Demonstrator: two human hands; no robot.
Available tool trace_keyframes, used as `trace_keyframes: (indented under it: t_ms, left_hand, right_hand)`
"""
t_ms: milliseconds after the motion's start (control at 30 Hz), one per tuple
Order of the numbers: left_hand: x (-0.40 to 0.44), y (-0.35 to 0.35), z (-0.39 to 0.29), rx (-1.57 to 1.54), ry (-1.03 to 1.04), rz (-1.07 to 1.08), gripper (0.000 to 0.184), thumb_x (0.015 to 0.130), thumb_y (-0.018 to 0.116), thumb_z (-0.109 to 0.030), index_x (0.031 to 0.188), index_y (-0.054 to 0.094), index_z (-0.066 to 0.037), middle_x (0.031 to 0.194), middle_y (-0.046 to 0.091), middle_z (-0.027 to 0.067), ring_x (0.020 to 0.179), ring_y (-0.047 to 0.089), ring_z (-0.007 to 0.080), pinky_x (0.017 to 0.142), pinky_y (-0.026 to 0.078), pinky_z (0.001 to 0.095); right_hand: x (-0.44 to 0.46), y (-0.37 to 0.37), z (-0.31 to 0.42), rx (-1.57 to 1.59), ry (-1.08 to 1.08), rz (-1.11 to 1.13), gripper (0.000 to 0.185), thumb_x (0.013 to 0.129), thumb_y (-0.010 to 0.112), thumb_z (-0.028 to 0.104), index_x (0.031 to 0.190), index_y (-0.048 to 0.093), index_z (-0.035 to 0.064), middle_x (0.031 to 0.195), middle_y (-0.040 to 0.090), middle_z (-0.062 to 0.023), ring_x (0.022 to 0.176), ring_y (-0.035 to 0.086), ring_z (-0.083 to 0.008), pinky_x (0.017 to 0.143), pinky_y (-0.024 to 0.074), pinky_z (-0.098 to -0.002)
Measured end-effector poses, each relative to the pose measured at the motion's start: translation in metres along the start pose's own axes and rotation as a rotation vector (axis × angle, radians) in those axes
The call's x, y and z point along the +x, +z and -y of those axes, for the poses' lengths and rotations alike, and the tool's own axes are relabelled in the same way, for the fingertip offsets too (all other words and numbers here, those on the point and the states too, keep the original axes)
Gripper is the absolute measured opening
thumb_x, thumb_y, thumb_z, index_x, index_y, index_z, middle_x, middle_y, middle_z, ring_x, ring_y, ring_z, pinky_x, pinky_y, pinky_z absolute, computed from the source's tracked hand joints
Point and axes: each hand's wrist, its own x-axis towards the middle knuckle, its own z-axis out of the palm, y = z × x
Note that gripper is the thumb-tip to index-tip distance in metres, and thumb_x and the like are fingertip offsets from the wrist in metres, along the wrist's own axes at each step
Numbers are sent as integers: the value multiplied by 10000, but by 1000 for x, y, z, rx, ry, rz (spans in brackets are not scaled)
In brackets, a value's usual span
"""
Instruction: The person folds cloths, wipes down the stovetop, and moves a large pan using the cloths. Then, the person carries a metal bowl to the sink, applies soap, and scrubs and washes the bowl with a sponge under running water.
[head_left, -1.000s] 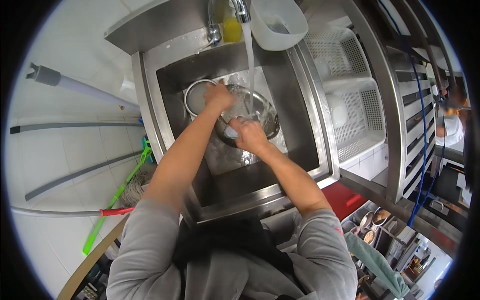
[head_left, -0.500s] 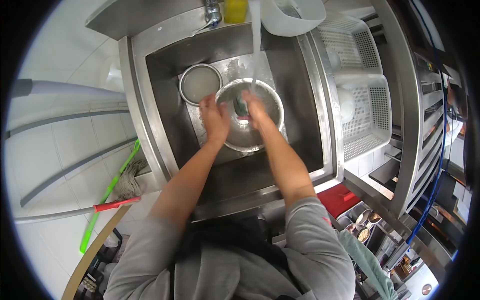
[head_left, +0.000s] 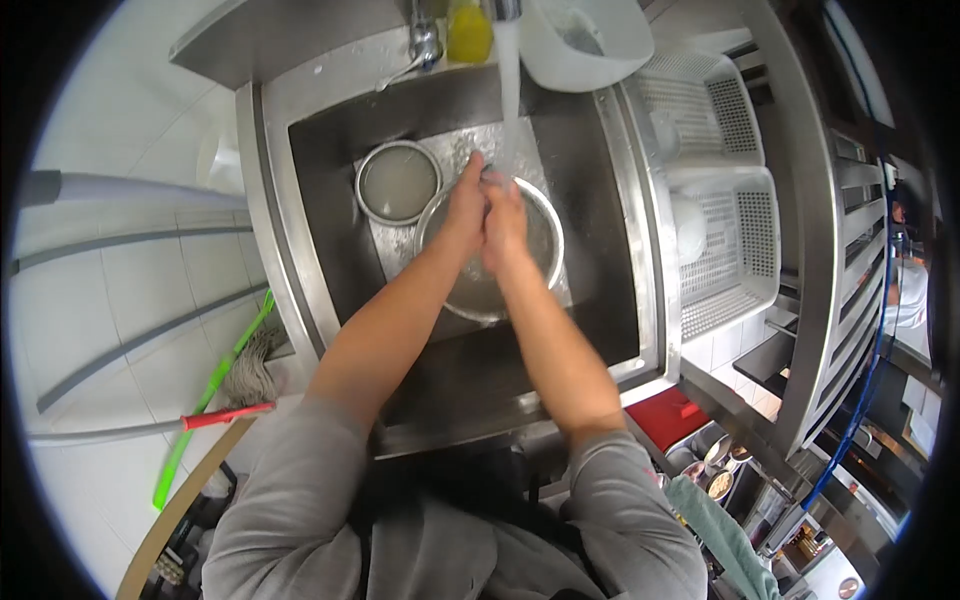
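My left hand and my right hand are pressed together over a large round metal bowl in the sink. Between them a dark green scouring pad shows only at its upper edge; the fingers hide the rest. A stream of water runs from the tap down onto the fingertips. The large bowl holds water. To its upper left, a smaller metal bowl with cloudy water stands on the sink floor, apart from both hands.
The steel sink surrounds the bowls. At its back are a tap lever, a yellow container and a white tub. White plastic baskets stand on the right. A green-handled mop leans on the left.
My hands have come together, and my left hand has moved right to meet the right one. Both are now under the water stream with the scouring pad between them.
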Motion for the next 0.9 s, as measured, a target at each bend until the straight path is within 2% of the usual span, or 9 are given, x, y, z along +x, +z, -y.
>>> trace_keyframes:
  t_ms: [167,300,400,533,633,667,767,867,900]
  left_hand:
    - [-41,18,8,188,265,143,552,930,510,-509,1233,525,-49,1215,552,86,1117,526,211,928,423,349]
    - [-25,9,4,721,280,4,544,906,534,-464,1259,524,-49,1129,622,111,1027,589,219,864,448,338]
    - [-40,22,-19,1275,388,-126,513,877,576,-416,1169,576,6,1018,668,163,909,636,279,813,473,373]
    - [-44,7,-41,1512,442,-56,394,863,551,-339,1043,647,-2,951,685,209,926,642,389,834,486,470]
    - [-21,-44,-38,1569,764,-219,328,837,627,-216,1068,644,15,1032,646,233,956,617,398,853,485,448]
    - [-18,-56,-37,1633,910,-302,322,828,635,-189,1081,639,10,1064,634,238,982,607,399,861,483,449]
    - [-5,-83,-33,1858,735,-307,304,822,633,-192,1057,610,-1,1126,588,252,1040,578,405,874,474,468]
    - [12,-102,-20,1829,822,-196,264,858,611,-206,1029,588,-6,1041,622,234,969,607,404,826,485,489]
    - [18,-107,-14,1794,792,-196,245,868,606,-211,1004,588,-7,1009,628,232,942,612,408,807,486,496]
  right_hand:
    - [40,-11,24,41,-7,-48,274,851,537,42,1115,563,111,901,594,-70,729,568,-167,639,478,-328]
    - [10,-14,28,-812,-375,-47,253,844,543,80,1080,633,89,856,669,-201,784,665,-288,690,510,-396]
    - [13,-28,26,-986,-520,-10,261,871,559,192,1097,625,80,862,656,-270,848,662,-390,745,506,-443]
    - [46,-41,22,-1207,-387,-133,318,880,591,343,1044,646,76,870,670,-254,841,649,-421,768,498,-475]
    - [23,-13,55,-665,3,-268,327,862,623,368,988,660,69,882,678,-229,846,653,-392,784,497,-461]
    - [38,-19,46,-726,-109,-203,327,857,635,359,1024,654,79,915,677,-221,850,654,-378,785,500,-459]
    - [44,-24,26,-1142,-510,35,461,823,692,313,1232,568,140,1164,616,-164,999,614,-334,882,469,-462]
    - [40,-28,-18,-1730,-1244,64,415,838,670,266,1215,545,145,1112,609,-151,1090,562,-327,934,425,-417]
    - [54,-40,-29,-1779,-1193,107,455,831,672,263,1247,525,151,1135,597,-157,1109,546,-338,955,410,-424]
